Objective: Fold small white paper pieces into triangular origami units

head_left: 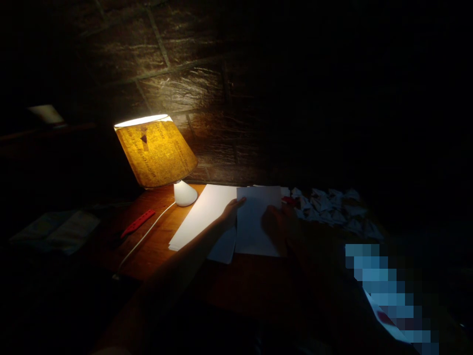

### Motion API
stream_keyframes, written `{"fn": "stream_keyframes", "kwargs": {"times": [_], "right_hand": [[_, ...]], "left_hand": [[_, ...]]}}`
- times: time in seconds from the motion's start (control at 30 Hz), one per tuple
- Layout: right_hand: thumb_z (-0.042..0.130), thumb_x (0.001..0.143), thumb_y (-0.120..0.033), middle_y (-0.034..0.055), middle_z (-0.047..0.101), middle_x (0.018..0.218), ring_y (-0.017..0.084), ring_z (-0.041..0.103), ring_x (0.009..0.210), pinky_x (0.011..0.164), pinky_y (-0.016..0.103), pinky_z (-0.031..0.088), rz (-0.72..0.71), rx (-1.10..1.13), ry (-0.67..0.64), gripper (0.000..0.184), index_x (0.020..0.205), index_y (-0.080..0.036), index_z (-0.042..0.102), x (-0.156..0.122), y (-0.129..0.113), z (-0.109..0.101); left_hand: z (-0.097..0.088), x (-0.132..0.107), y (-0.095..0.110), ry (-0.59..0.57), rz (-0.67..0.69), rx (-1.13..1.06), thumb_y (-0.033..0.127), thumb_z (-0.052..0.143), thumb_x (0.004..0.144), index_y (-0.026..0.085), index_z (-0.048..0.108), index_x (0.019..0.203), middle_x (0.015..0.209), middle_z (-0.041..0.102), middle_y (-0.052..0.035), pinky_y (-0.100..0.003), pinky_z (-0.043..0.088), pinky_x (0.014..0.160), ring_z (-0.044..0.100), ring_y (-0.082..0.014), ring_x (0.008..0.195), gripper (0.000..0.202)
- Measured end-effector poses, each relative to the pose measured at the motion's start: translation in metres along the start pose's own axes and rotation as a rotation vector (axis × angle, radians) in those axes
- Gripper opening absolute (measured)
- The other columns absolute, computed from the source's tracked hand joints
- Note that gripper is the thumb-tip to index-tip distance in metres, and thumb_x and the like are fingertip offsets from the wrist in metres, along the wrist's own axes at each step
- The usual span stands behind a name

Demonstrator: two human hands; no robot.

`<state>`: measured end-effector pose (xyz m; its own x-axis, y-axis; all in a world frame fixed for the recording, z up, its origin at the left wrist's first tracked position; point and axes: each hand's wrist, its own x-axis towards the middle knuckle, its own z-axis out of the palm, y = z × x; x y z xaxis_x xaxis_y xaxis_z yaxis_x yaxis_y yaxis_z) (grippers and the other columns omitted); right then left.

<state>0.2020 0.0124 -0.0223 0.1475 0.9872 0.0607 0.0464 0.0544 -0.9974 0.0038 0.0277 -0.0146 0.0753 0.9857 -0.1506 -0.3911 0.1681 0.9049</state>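
A sheet of white paper (254, 222) lies in shadow in front of me, partly over a stack of white paper (207, 212). My left hand (231, 211) is at the left edge of this sheet, its fingertips reaching over the edge and seeming to grip it. My right hand (283, 221) is over the sheet's right side, its fingers curled. The darkness hides what those fingers may hold. Just beyond the right hand shows a small red object (290, 200), too dim to name; I cannot tell whether the hand touches it.
A lit table lamp (158, 153) stands at the back left, its white cord (144, 240) running forward past a red tool (138, 223). Several folded paper pieces (332, 207) cluster at the right. A brick-patterned wall (185, 88) rises behind the wooden table (155, 241).
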Motion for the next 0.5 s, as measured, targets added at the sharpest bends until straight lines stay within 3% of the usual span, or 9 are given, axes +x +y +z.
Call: {"fn": "stream_keyframes", "kwargs": {"times": [0.23,0.5], "right_hand": [[0.062,0.068,-0.054,0.004,0.067,0.068,0.026,0.06,0.071,0.067,0.036,0.045,0.044,-0.032,0.005,0.029,0.07,-0.025,0.064,-0.003,-0.01,-0.004],[0.058,0.071,-0.056,0.0053,0.07,0.073,0.026,0.062,0.075,0.066,0.036,0.046,0.034,-0.058,0.033,0.033,0.076,-0.024,0.065,-0.008,-0.015,-0.003]], "left_hand": [[-0.001,0.002,0.0,-0.013,-0.042,-0.028,0.061,0.091,0.066,0.013,0.074,0.081,0.071,0.077,-0.0103,-0.038,0.059,0.077,0.078,-0.0336,0.086,0.053],[0.001,0.003,0.001,-0.014,-0.014,0.02,0.044,0.093,0.068,0.013,0.075,0.082,0.062,0.072,-0.0056,-0.032,0.053,0.066,0.073,-0.0253,0.067,0.038]]}}
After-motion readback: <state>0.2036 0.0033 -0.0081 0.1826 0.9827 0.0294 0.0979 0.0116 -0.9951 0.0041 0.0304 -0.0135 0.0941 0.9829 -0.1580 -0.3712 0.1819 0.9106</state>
